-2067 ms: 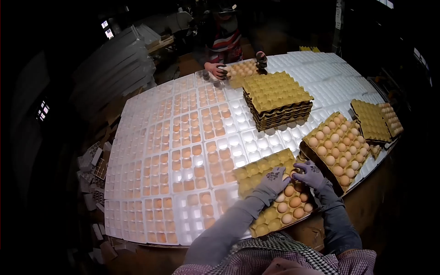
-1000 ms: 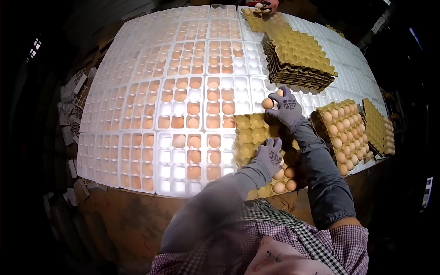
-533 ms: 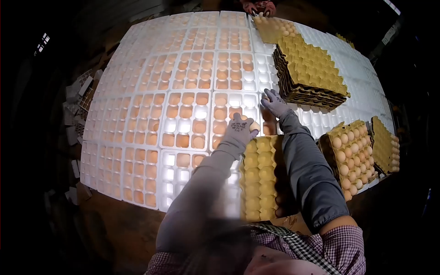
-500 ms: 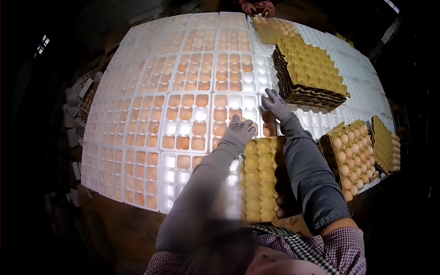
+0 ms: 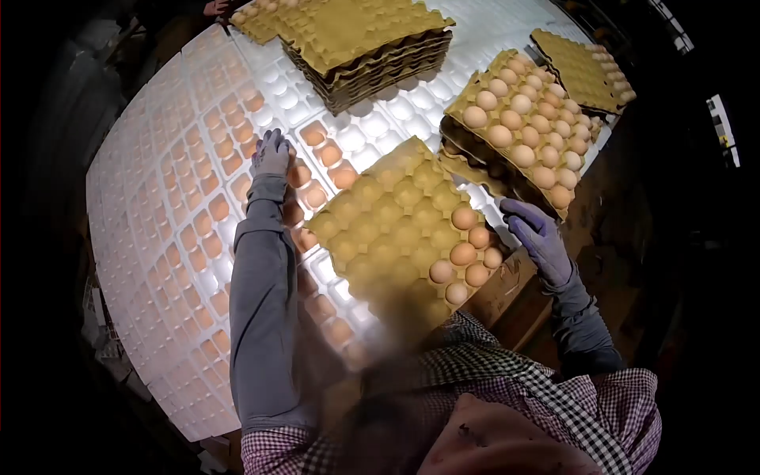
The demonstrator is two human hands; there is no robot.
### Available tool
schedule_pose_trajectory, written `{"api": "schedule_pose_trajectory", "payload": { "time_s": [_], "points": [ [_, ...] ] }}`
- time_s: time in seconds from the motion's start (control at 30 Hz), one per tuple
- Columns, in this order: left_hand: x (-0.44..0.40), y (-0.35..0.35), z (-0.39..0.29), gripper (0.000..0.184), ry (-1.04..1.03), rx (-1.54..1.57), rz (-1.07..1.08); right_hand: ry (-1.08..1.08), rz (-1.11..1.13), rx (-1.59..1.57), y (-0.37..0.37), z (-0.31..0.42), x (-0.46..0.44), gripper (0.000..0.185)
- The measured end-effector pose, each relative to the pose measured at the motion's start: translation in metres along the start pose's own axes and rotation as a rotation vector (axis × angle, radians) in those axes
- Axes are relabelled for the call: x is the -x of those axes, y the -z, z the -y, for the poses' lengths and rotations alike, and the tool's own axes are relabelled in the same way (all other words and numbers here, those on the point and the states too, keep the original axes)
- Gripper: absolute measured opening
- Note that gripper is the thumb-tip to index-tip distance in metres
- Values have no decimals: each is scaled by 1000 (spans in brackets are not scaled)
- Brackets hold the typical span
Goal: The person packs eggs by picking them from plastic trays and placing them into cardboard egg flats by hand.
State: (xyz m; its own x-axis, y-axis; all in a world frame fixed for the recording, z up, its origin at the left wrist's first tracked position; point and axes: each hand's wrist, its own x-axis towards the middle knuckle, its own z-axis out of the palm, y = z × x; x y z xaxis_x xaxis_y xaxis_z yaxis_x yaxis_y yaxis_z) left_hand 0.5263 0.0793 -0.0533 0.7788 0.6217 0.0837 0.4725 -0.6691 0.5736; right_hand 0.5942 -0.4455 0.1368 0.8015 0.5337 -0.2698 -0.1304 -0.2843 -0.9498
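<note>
My gloved left hand [image 5: 271, 154] reaches over the white moulded trays [image 5: 360, 144], fingers stretched out over cells beside brown eggs; no egg shows in it. The underside of its fingers is hidden. Near the right edge of a yellow-brown pulp tray [image 5: 385, 214], my gloved right hand [image 5: 532, 226] is open, with nothing visible between its fingers. Several eggs [image 5: 463, 253] sit at that tray's right side, while its other cups are bare.
A stack of pulp trays [image 5: 368, 59] stands at the back. To the right are a full egg tray [image 5: 522, 119] on a stack and another pulp tray [image 5: 574, 71] beside more eggs. A co-worker's hand [image 5: 215, 7] shows at the top left.
The view has turned. My left hand no longer shows the eggs it held and lies farther over the white trays. My right hand has moved back from them to the pulp tray's right side.
</note>
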Motion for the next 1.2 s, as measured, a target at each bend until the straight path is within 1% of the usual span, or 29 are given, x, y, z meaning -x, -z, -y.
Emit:
{"api": "schedule_pose_trajectory", "payload": {
  "time_s": [0.07,0.1,0.13,0.17,0.2,0.23,0.27,0.33,0.4,0.47,0.5,0.53,0.6,0.63,0.67,0.73,0.77,0.8,0.83,0.87,0.93,0.97,1.0,1.03,1.07,1.1,1.13,1.17,1.2],
  "points": [
    [28,6,-43,47,-210,37,-159,275,25,506,9,-9,2,40],
    [60,20,-89,45,-417,223,-199,226,-8,540,5,-16,0,46],
    [106,42,-152,45,-304,406,-25,328,-7,734,-8,-23,-9,47],
    [141,30,-175,41,-599,252,-141,435,-29,938,-21,-31,-18,47],
    [209,14,-211,33,-802,84,50,545,-71,1128,-35,-37,-26,48],
    [238,22,-241,26,-665,167,180,501,0,1185,-40,-57,-38,41],
    [261,3,-240,23,-679,181,193,507,-31,1201,-46,-52,-42,34],
    [286,-4,-247,30,-647,90,142,975,120,1301,-25,-49,-45,24],
    [292,-10,-251,36,-575,92,81,556,238,675,-10,-42,-49,31],
    [291,-6,-255,32,-606,124,33,20,93,-266,-2,-44,-35,32],
    [294,-3,-258,28,-630,170,11,363,124,-26,7,-50,-33,30],
    [296,-1,-257,28,-625,168,-5,709,73,191,17,-56,-32,28],
    [299,2,-254,28,-383,549,16,-99,230,-215,21,-20,-20,27],
    [299,2,-255,28,-390,551,11,-101,323,114,16,1,-12,26],
    [300,3,-256,30,-406,529,48,603,282,777,20,-27,-24,28],
    [309,7,-254,34,-430,477,134,458,311,1101,8,-57,-26,29],
    [312,12,-256,36,-440,451,173,457,311,1098,5,-58,-25,29],
    [315,16,-260,38,-448,427,205,530,360,1104,3,-54,-27,32],
    [319,16,-273,46,-362,249,435,606,416,1113,4,-49,-30,35],
    [325,0,-272,46,-347,256,427,611,433,1119,11,-52,-35,35],
    [345,-37,-261,45,-618,-117,381,405,458,789,24,-53,-39,36],
    [341,-33,-269,40,-563,-222,489,290,427,632,27,-44,-35,38],
    [343,-42,-265,38,-541,-122,461,-53,401,176,30,-31,-22,43],
    [347,-55,-258,37,-499,-12,421,-26,354,-145,32,-41,-19,44],
    [346,-57,-257,38,-411,152,499,-24,294,-456,33,-50,-15,45],
    [344,-55,-255,40,-328,320,561,-26,259,-450,23,-40,-3,44],
    [343,-46,-255,40,-266,348,536,-6,217,-452,13,-20,6,43],
    [341,-29,-254,42,-273,407,373,-156,474,-32,29,-9,-8,43],
    [337,-10,-251,44,-290,451,215,-165,508,-18,20,-6,-10,43]
  ]
}}
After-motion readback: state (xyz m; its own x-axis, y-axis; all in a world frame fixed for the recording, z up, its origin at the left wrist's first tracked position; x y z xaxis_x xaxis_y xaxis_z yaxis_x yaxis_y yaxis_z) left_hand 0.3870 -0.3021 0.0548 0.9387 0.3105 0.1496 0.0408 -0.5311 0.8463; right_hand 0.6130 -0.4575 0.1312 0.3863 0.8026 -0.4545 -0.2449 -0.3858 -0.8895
